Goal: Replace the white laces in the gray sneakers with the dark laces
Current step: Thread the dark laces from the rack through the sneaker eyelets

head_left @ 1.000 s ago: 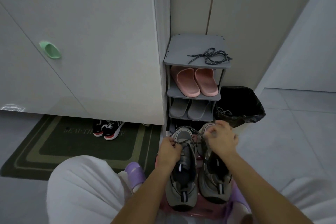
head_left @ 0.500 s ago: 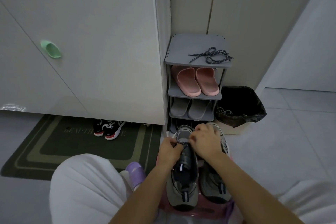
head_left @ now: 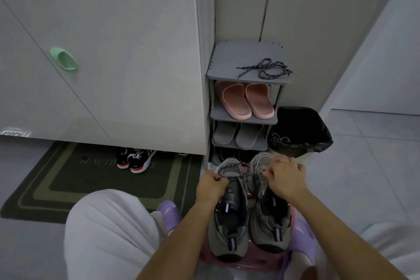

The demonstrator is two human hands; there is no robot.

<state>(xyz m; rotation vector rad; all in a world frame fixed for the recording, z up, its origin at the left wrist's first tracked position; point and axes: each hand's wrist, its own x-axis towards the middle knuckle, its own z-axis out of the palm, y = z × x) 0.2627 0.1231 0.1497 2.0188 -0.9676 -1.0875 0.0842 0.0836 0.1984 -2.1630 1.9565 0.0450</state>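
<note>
Pale hallway tiles beside a cabinet (head_left: 113, 52): the gray sneakers (head_left: 229, 218) sit near, between the knees. The left hand (head_left: 211, 185) and right hand (head_left: 285, 177) each pinch one dark lace (head_left: 244, 175) across the left shoe's far eyelets. The right hand has swung back rightward, pulling it taut, so threading looks underway. A spare lace (head_left: 266, 69) waits on the far shoe rack (head_left: 227, 57).

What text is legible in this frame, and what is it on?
"BEAU...E": pale lettering on the green doormat. Only the start and the final letter read with any confidence. The middle is blurred and partly covered by the black sneakers.
Gray sneakers: any marks are too small to read.
No other text is visible.
</note>
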